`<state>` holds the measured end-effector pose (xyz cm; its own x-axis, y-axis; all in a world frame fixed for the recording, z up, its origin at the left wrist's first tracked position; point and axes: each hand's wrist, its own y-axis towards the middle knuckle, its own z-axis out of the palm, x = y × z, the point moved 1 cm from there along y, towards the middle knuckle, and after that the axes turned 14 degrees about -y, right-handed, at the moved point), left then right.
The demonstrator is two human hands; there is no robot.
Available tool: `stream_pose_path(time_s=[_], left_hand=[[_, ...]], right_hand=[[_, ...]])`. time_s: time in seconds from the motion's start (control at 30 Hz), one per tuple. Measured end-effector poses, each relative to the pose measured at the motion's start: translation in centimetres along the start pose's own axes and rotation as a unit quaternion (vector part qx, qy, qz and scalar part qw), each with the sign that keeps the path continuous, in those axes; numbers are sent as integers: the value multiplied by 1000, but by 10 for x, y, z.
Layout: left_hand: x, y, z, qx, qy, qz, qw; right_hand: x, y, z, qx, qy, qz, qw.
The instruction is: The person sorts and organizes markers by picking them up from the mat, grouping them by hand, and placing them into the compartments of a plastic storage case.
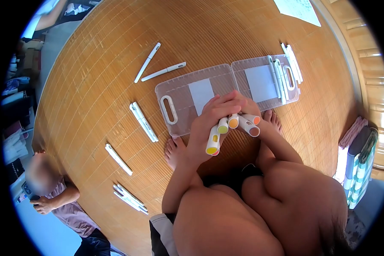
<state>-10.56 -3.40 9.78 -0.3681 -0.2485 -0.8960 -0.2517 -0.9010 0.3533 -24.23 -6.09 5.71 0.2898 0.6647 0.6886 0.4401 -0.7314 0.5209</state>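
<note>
Both my hands meet above the near edge of an open clear plastic case. My left hand [215,112] is closed round several white markers [223,125], whose yellow, green and orange ends point toward me. Against it, my right hand [248,110] is closed too, with markers with orange and brownish ends [248,125] beside its fingers. The fingers overlap, so which hand bears each marker is partly hidden. Under them lies the case [179,85], with a white paper in each half. Several white markers [278,79] rest in its right half.
Loose markers [163,71] lie left of the case, with more [144,122] [118,159] [130,199] down the left side. Others lean at its right edge [293,64]. A paper [298,10] is at the top. Another person [64,200] holds a phone at lower left. Folded cloths [358,158] are right.
</note>
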Motion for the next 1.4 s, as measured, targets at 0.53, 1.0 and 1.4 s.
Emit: stream_pose_path(time_s=[0.53, 1.0, 1.4], left_hand=[[30, -11, -5, -175, -183, -93, 963], [99, -7, -27, -325, -210, -232, 892], [101, -1, -13, -157, 63, -198, 965]], right_hand=[[20, 8, 0, 108, 34, 210, 971], [-39, -19, -4, -43, 177, 475, 861], [-35, -14, -2, 47, 155, 427, 890]])
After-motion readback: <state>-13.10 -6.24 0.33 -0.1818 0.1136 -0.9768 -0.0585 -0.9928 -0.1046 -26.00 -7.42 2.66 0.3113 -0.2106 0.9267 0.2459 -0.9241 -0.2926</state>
